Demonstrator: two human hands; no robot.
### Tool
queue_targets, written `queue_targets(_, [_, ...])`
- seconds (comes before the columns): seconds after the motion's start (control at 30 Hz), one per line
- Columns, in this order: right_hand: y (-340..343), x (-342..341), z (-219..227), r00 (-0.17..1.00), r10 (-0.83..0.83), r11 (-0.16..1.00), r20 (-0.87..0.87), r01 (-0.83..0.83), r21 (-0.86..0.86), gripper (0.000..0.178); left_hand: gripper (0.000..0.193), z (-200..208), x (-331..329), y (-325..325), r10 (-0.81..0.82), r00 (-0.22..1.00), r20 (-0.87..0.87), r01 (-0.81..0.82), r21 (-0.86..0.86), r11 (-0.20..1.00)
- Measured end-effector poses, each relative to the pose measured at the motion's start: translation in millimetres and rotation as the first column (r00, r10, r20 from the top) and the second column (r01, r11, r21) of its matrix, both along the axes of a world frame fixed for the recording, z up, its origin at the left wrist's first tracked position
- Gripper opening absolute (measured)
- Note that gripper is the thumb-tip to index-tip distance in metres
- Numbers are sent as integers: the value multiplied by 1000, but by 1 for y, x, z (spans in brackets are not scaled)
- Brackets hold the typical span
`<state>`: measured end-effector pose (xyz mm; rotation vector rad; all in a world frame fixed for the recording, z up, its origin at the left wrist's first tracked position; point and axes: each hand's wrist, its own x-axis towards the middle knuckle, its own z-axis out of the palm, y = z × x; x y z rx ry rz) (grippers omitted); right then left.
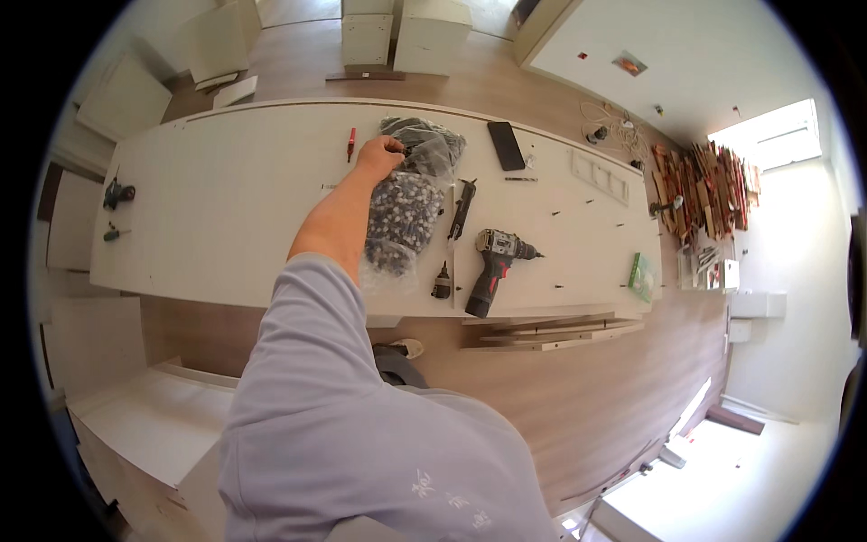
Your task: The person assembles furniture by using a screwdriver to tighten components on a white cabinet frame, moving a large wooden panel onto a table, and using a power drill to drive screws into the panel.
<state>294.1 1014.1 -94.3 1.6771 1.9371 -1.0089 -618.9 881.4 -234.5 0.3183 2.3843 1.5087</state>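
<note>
My left hand (381, 155) reaches over the white board to a clear plastic bag of dark screws (414, 128). Its fingers are curled together at the bag's edge; what they hold is too small to make out. Just below lies another clear bag (402, 217), filled with small dark and white fittings. A red pen-like tool (351, 144) lies left of the hand. Right of the bags are a slim black tool (463, 208), a dark pointed bit (442, 282) and a cordless drill (495, 266) on its side. My right hand is out of view.
The long white board (226, 199) also carries a black phone (506, 145), a green box (640, 275), a white slotted frame (600, 177), scattered screws and dark tools (117, 193) at the left end. Wood strips (704, 190) are piled at the right; narrow panels (560, 336) lie along the near edge.
</note>
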Motion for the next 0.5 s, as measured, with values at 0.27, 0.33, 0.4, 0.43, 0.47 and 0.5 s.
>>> queue_targets(0.27, [56,-46,-8,984,177,984,-29,-177,4,42,11,10,39,-28,-96,865,493,-406,799,444])
queue_targets(0.33, [64,-55,-18,976,213,977,-47,-214,-5,42,2,30,69,-22,-196,764,614,-582,788,199])
queue_targets(0.4, [71,-62,-29,962,263,964,-70,-265,-13,42,11,44,90,-23,-301,675,674,-648,736,196])
queue_targets(0.43, [77,-66,-32,952,297,954,-78,-299,-16,42,15,45,99,-29,-350,626,697,-682,707,187])
queue_targets(0.47, [84,-74,-37,937,335,941,-94,-338,-16,42,18,46,110,-35,-372,633,679,-656,726,209])
queue_targets(0.5, [85,-76,-41,929,354,933,-109,-358,-23,42,21,40,120,-33,-404,630,663,-625,742,242])
